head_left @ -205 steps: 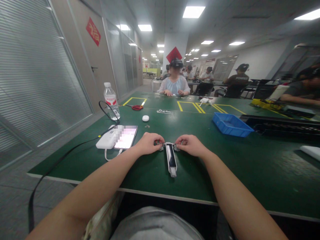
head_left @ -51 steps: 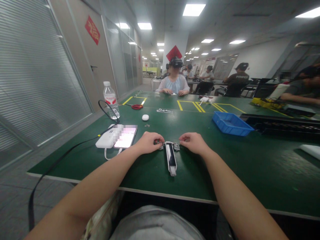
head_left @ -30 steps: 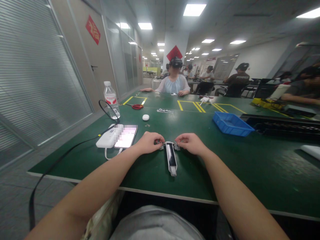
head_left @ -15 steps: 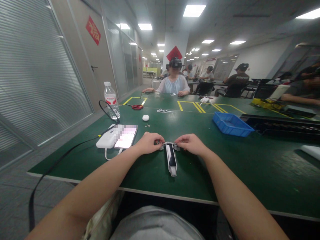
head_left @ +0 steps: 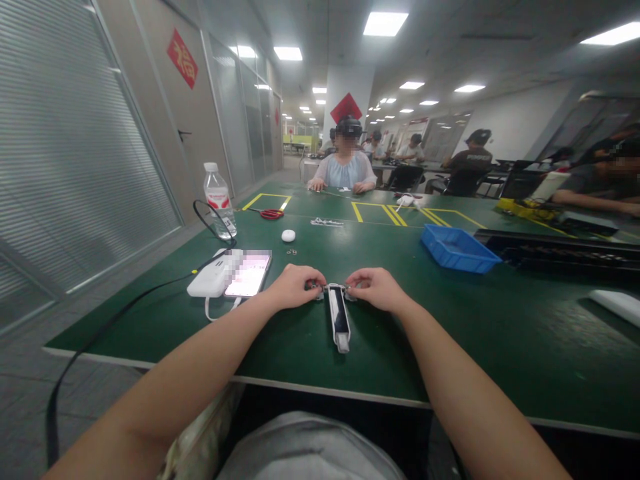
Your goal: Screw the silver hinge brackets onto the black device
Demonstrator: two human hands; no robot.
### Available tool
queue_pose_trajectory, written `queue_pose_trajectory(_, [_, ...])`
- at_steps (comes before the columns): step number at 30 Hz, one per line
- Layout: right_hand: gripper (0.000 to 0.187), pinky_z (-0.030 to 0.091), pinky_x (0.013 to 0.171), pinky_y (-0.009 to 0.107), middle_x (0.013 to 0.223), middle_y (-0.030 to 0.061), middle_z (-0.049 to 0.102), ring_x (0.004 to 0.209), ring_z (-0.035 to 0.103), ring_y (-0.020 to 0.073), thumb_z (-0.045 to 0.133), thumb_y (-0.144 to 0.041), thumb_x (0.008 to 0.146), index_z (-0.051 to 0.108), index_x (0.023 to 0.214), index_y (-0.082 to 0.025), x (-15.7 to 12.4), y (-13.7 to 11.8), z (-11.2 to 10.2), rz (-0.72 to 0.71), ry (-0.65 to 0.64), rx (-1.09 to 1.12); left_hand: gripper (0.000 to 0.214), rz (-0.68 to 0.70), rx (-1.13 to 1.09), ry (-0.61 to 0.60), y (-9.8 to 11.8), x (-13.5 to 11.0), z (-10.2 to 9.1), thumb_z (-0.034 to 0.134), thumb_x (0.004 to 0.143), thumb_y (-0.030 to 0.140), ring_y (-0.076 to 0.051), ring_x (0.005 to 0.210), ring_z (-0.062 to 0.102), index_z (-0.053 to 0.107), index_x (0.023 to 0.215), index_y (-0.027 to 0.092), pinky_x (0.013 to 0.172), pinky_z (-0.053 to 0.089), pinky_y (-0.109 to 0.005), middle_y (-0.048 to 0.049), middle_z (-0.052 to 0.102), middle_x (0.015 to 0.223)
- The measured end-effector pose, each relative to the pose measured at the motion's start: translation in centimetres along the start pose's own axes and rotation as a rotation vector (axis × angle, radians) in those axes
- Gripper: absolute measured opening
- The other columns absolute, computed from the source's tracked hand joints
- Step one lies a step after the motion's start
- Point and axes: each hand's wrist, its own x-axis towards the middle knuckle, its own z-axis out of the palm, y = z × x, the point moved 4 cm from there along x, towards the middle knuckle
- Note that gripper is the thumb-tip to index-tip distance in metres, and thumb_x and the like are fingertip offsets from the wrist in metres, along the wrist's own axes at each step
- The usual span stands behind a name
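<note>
On the green table in front of me lies a long, narrow white-rimmed piece (head_left: 341, 319) with a dark glossy middle and a pale tip towards me. Small metal parts stick out on both sides of its far end. My left hand (head_left: 297, 287) is closed, thumb and fingers pinching the metal part on the left side. From the right, my right hand (head_left: 379, 289) pinches the metal part on the other side. The fingers hide much of both parts, and their exact kind cannot be made out.
To the left are a white power bank (head_left: 207, 280), a phone (head_left: 249, 275) and a water bottle (head_left: 219, 203). Beyond my hands lie a white earphone case (head_left: 289, 236), tiny metal bits (head_left: 291, 252) and red-handled scissors (head_left: 271, 214). A blue tray (head_left: 459, 250) stands right. A person (head_left: 345, 167) sits opposite.
My right hand has moved slightly closer to the narrow piece. The view has shifted a little. The person opposite has brought one hand inward.
</note>
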Motion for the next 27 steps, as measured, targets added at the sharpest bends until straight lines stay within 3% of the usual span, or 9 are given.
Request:
queue_pose_trajectory(6, [0.024, 0.045, 0.050, 0.019, 0.072, 0.0014, 0.066, 0.050, 0.055, 0.0068, 0.066, -0.016, 0.064, 0.066, 0.088, -0.013, 0.02, -0.03, -0.08, -0.069, 0.010, -0.019, 0.018, 0.014, -0.005, 0.012, 0.02, -0.04, 0.01, 0.057, 0.076, 0.021, -0.011, 0.070, 0.059, 0.068, 0.090, 0.019, 0.070, 0.042, -0.021, 0.0007, 0.068, 0.081])
queue_pose_trajectory(17, [0.024, 0.047, 0.052, 0.019, 0.073, 0.0027, 0.067, 0.054, 0.059, 0.0085, 0.067, -0.014, 0.064, 0.065, 0.087, -0.013, 0.06, 0.18, -0.21, -0.029, 0.002, 0.012, 0.018, 0.010, -0.001, 0.007, -0.11, -0.01, 0.10, 0.057, 0.076, 0.022, -0.011, 0.070, 0.059, 0.068, 0.090, 0.019, 0.070, 0.042, -0.021, 0.0008, 0.068, 0.080])
queue_pose_trajectory(27, [0.023, 0.045, 0.052, 0.019, 0.074, 0.0013, 0.067, 0.052, 0.056, 0.0068, 0.065, -0.014, 0.065, 0.067, 0.088, -0.014, -0.01, -0.08, -0.15, -0.082, 0.006, -0.080, 0.018, 0.002, -0.010, -0.001, 0.24, 0.01, -0.14, 0.057, 0.076, 0.021, -0.011, 0.071, 0.059, 0.068, 0.090, 0.018, 0.071, 0.042, -0.021, 0.0005, 0.068, 0.082])
